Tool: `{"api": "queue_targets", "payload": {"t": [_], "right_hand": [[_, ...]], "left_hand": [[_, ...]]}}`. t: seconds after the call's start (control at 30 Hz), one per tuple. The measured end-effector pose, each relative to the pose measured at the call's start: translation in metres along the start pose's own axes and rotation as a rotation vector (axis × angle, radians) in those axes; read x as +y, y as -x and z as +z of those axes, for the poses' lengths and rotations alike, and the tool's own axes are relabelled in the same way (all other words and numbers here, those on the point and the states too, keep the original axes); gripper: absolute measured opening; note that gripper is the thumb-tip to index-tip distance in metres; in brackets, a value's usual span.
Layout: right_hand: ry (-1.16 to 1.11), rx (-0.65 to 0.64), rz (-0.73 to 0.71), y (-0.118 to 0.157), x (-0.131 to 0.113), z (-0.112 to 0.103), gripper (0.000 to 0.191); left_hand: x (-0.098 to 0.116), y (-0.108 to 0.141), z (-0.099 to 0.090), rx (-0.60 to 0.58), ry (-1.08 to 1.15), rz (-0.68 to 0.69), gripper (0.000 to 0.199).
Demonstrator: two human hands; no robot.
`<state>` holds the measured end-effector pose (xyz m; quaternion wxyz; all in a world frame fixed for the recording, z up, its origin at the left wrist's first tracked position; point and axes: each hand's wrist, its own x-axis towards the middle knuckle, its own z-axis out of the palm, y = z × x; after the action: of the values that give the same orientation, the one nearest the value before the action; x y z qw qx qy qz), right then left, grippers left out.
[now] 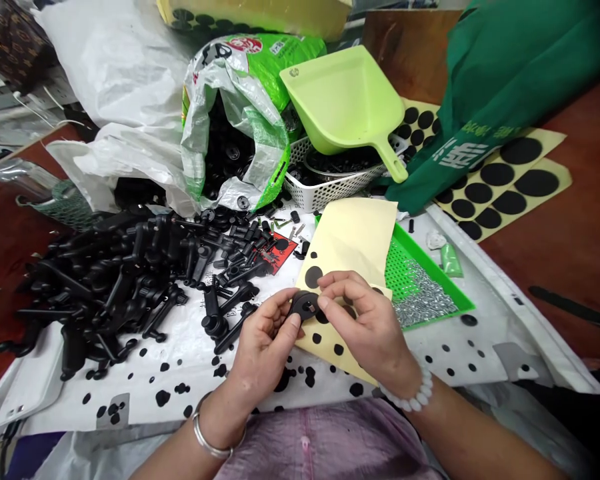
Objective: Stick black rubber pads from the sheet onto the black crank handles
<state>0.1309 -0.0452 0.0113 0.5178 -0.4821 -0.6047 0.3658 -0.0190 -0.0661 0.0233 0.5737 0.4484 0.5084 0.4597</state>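
Note:
In front of me my left hand [269,337] is closed on a black round plastic part [304,305], thumb on its near edge. A small opening with something metallic shows in the middle of its upper face. My right hand [365,317] pinches at the right edge of the same part, thumb and fingers bent together. Whether a thin piece is also between those fingertips, I cannot tell. Under both hands lies a cream backing sheet [353,357] with black round stickers. A plain cream sheet [353,237] lies just beyond.
A pile of black plastic handles [115,273] spreads at left. A green tray [430,280] of small metal parts sits right. Behind stand an open sack [273,120], a white basket [325,190] under a light-green dustpan [347,100], and a dark-green bag [510,87]. A white phone-like slab [35,380] lies front left.

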Motion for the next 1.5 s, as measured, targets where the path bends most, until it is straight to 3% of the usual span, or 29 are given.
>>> {"api": "queue_targets", "payload": {"t": [0.23, 0.4, 0.5, 0.6, 0.77, 0.97, 1.13, 1.2, 1.3, 1.4, 1.5], "right_hand": [[0.167, 0.027, -0.11, 0.005, -0.001, -0.001, 0.009], [0.47, 0.033, -0.271, 0.006, -0.007, -0.001, 0.01], [0.524, 0.065, -0.248, 0.006, -0.009, -0.004, 0.011], [0.395, 0.067, -0.085, 0.005, -0.006, -0.007, 0.034], [-0.12, -0.248, 0.221, 0.004, -0.002, -0.004, 0.017], [-0.303, -0.364, 0.316, 0.008, 0.0, -0.002, 0.01], [-0.325, -0.392, 0.261, 0.008, -0.004, -0.004, 0.017], [-0.329, -0.405, 0.231, 0.007, -0.006, -0.006, 0.016], [-0.315, -0.355, 0.186, 0.006, -0.008, -0.01, 0.015], [-0.184, -0.228, 0.062, 0.007, -0.008, -0.018, 0.013], [-0.02, -0.076, -0.084, 0.009, -0.003, -0.03, 0.014]], "left_hand": [[-0.01, 0.002, 0.0, -0.028, -0.05, 0.038, 0.03], [-0.018, 0.004, -0.005, 0.0, -0.299, 0.23, 0.033], [-0.019, 0.006, -0.009, 0.038, -0.433, 0.342, 0.036], [-0.017, 0.008, -0.01, 0.003, -0.397, 0.343, 0.035], [-0.018, 0.01, -0.005, -0.059, -0.273, 0.314, 0.028], [-0.021, 0.008, -0.006, -0.004, -0.133, 0.187, 0.018], [-0.014, 0.007, -0.008, 0.031, -0.103, 0.184, 0.017], [-0.008, 0.006, -0.014, 0.074, -0.169, 0.23, 0.016], [0.001, 0.001, -0.03, 0.23, -0.369, 0.354, 0.015], [0.007, -0.01, -0.053, 0.401, -0.655, 0.516, 0.019], [0.009, -0.019, -0.067, 0.488, -0.928, 0.666, 0.021]]}}
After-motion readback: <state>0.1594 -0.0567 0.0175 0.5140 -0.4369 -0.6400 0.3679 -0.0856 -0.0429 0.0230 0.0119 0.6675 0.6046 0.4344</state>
